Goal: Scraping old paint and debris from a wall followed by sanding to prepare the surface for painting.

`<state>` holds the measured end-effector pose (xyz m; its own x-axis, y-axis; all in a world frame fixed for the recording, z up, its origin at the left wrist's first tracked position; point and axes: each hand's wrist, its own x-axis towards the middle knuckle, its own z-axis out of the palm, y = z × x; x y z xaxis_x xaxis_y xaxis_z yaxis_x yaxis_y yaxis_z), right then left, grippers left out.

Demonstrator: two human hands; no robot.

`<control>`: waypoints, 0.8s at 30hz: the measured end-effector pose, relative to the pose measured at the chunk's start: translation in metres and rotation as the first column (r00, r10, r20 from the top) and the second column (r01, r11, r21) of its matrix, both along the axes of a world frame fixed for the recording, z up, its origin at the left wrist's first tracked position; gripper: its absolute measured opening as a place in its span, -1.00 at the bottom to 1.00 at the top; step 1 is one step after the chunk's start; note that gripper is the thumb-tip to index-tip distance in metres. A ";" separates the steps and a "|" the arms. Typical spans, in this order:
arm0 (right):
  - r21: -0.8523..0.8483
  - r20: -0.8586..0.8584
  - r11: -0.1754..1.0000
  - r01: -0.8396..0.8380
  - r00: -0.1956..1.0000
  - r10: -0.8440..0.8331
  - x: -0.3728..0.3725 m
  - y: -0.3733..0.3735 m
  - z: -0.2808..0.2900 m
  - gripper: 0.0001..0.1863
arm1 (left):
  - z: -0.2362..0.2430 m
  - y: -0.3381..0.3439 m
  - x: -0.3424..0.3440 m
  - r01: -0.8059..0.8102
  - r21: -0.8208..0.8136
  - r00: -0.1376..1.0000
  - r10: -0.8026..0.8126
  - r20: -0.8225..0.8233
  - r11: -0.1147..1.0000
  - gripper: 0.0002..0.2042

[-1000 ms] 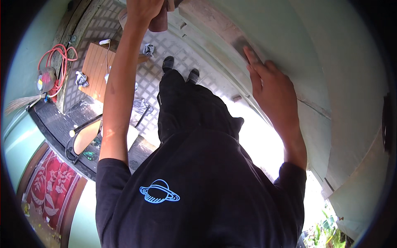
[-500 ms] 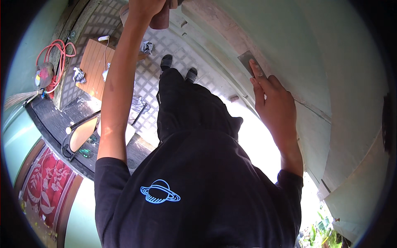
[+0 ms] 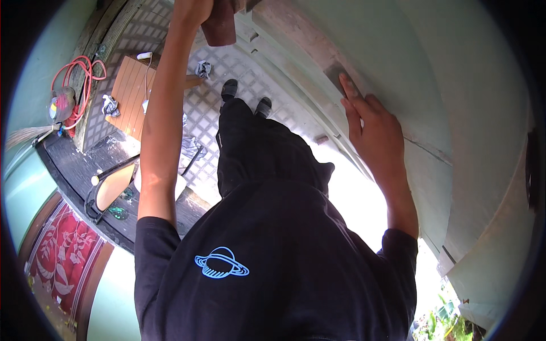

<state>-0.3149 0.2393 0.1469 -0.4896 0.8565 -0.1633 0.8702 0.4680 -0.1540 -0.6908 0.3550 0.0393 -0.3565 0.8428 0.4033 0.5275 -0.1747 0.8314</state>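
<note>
At the top edge, my left hand [image 3: 193,12] is closed and partly cut off by the picture's rim. From it a dark reddish-brown, cup-shaped piece [image 3: 219,27] hangs down; its exact kind does not show. On the other side, my right hand [image 3: 376,129] grips a flat grey scraper blade [image 3: 334,77]. The index finger lies stretched along the blade, pressing it flat to the pale green wall [image 3: 409,68]. A rough, brownish-grey strip [image 3: 301,35] runs along the wall beside the blade.
To the left, a slatted wooden table [image 3: 128,91] stands on the patterned tile floor [image 3: 196,122]. Crumpled paper [image 3: 203,69] lies on the floor. A coiled orange hose [image 3: 86,71] hangs near a black bench [image 3: 74,162]. Plants [image 3: 446,318] show at lower right.
My right hand and the scraper have slid slightly up and left along the wall. My left hand has shifted a little left, and the reddish-brown piece hangs lower.
</note>
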 end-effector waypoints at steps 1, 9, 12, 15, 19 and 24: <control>0.007 -0.003 1.000 -0.006 1.000 0.006 0.002 -0.002 0.002 -0.53 | -0.009 0.000 -0.013 -0.006 0.007 1.000 0.006 -0.003 1.000 -0.53; 0.004 -0.007 1.000 0.013 1.000 -0.013 -0.016 0.010 -0.001 -0.53 | 0.008 -0.001 0.025 -0.168 0.010 0.943 0.158 0.293 0.986 -0.49; -0.077 -0.010 0.996 0.032 0.999 -0.033 -0.004 0.003 0.008 -0.53 | 0.026 -0.010 0.039 -0.153 -0.027 0.971 0.156 0.181 0.988 -0.58; -0.159 0.002 0.987 0.020 1.000 -0.020 0.010 -0.003 0.013 -0.53 | 0.014 -0.004 0.035 -0.200 0.047 0.980 0.200 -0.004 0.979 -0.62; -0.123 0.077 0.992 0.035 0.997 -0.025 0.005 -0.006 0.018 -0.53 | -0.002 0.008 0.032 -0.223 0.202 0.930 0.270 -0.249 0.954 -0.63; 0.025 0.040 0.999 0.021 0.999 -0.022 0.008 -0.015 0.007 -0.53 | 0.005 0.008 0.037 -0.248 0.181 0.956 0.271 -0.113 0.952 -0.64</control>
